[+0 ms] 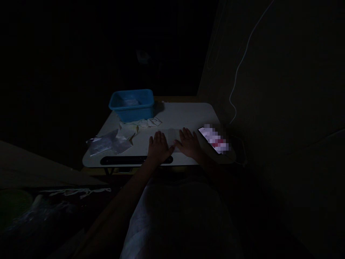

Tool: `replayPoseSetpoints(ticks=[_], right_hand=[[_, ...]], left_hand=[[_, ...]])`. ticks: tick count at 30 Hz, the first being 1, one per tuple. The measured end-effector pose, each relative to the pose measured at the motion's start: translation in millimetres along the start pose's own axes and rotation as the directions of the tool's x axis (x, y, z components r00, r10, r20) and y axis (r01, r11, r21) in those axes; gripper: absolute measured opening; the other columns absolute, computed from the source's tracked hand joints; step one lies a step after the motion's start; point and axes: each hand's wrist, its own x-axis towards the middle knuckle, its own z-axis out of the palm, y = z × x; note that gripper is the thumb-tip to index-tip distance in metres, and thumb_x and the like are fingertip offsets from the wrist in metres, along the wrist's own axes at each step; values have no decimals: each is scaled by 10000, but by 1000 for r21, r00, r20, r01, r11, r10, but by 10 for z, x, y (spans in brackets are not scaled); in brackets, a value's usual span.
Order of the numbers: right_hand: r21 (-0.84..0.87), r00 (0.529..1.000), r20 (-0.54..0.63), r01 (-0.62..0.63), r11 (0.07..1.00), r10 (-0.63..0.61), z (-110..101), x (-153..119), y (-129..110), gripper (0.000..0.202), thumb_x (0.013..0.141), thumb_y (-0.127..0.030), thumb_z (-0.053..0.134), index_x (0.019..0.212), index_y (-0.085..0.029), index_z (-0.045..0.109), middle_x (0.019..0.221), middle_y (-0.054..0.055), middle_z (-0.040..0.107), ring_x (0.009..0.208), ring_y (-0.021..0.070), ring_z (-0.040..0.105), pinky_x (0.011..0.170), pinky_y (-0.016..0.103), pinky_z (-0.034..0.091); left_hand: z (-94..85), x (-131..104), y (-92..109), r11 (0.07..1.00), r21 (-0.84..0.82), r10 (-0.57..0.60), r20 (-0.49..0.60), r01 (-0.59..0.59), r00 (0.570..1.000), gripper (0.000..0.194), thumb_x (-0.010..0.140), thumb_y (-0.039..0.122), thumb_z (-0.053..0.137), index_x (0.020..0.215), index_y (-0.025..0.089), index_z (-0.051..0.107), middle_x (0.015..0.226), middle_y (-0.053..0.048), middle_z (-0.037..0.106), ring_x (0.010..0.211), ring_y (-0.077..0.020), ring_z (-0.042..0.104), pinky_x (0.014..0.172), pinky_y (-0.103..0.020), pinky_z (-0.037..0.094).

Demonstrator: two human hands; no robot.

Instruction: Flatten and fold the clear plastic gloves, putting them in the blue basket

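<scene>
Both hands lie flat, palms down, near the front of a white folding table. My left hand has its fingers extended forward, and its thumb points toward the other hand. My right hand lies beside it with fingers spread, the two thumbs nearly touching. Under and between them is a thin, translucent flat sheet, hard to make out in the dim light. To the right of my right hand rests a phone with a lit screen.
A blue plastic basket stands at the table's back left. Crumpled wrappers and clear plastic bags lie in front of it. A dark slot runs along the front edge. A white cable hangs at the right wall.
</scene>
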Motion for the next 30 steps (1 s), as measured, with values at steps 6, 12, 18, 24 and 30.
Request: replayPoseSetpoints(ticks=[6, 12, 18, 24, 30], right_hand=[[6, 1000, -16, -2, 1000, 2, 6, -1, 2, 648, 876, -532, 242, 1339, -90, 343, 1409, 178, 304, 1309, 282, 248, 1035, 507, 184], [3, 1000, 11, -9, 1000, 9, -16, -2, -6, 651, 876, -534, 233, 1347, -94, 328, 1420, 169, 286, 1317, 277, 230, 1038, 501, 179], [41, 1000, -4, -3, 999, 4, -18, 1, 5, 628, 881, -508, 251, 1343, -91, 334, 1414, 179, 296, 1313, 283, 237, 1040, 507, 170], [226, 985, -170, 72, 971, -34, -20, -22, 145, 490, 883, -358, 325, 1292, -103, 409, 1364, 144, 390, 1297, 225, 280, 1033, 412, 265], [255, 908, -254, 395, 882, -333, -155, -282, 146, 293, 744, -224, 527, 1017, -177, 622, 1178, 84, 557, 1199, 224, 387, 995, 414, 310]], left_hand=[[-33, 5, 7, 1000, -15, -18, 32, 19, 999, 759, 830, 547, 219, 1346, -8, 260, 1416, -219, 261, 1324, -303, 206, 1039, -481, 188], [-40, -3, 11, 1000, -1, -18, 39, 18, 999, 767, 830, 549, 219, 1350, -16, 244, 1417, -228, 250, 1325, -311, 198, 1037, -482, 190], [-44, -8, 8, 1000, -9, -11, 26, 12, 1000, 760, 832, 546, 227, 1347, -13, 252, 1416, -225, 256, 1321, -311, 210, 1039, -480, 187], [-53, -7, 11, 1000, -25, -15, 28, 16, 999, 762, 833, 549, 221, 1342, -16, 266, 1410, -229, 266, 1318, -312, 216, 1034, -483, 193], [-67, -6, 25, 999, -36, -25, 31, 26, 999, 759, 835, 544, 216, 1340, -20, 269, 1410, -232, 262, 1319, -311, 217, 1035, -484, 190]])
